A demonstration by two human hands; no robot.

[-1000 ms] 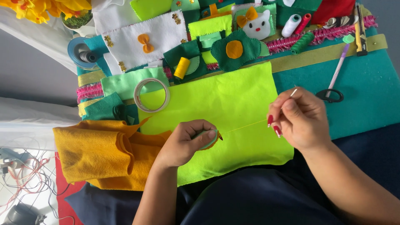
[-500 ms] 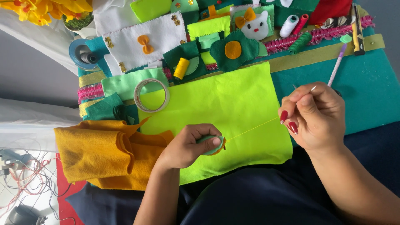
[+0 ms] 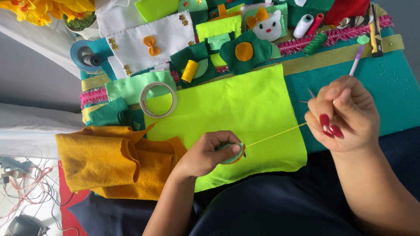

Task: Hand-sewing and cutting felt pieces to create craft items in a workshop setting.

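Small green felt piece [image 3: 230, 153], pinched, taut yellow thread [image 3: 275, 135] stretched rightward

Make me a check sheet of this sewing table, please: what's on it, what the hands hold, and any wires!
Surface: lime green felt sheet spread over teal cloth.
Job's things: small felt piece pinched in the left hand; yellow thread pulled taut from it to the right hand.
Clutter: tape roll, mustard felt, yellow spool, white felt with orange bows, cat-face patch.
Grippers: left hand shut on the felt piece; right hand pinching the thread, needle too small to tell.
Cables: tangled wires at lower left, off the table.
Surroundings: yellow flowers at top left; dark blue lap below.
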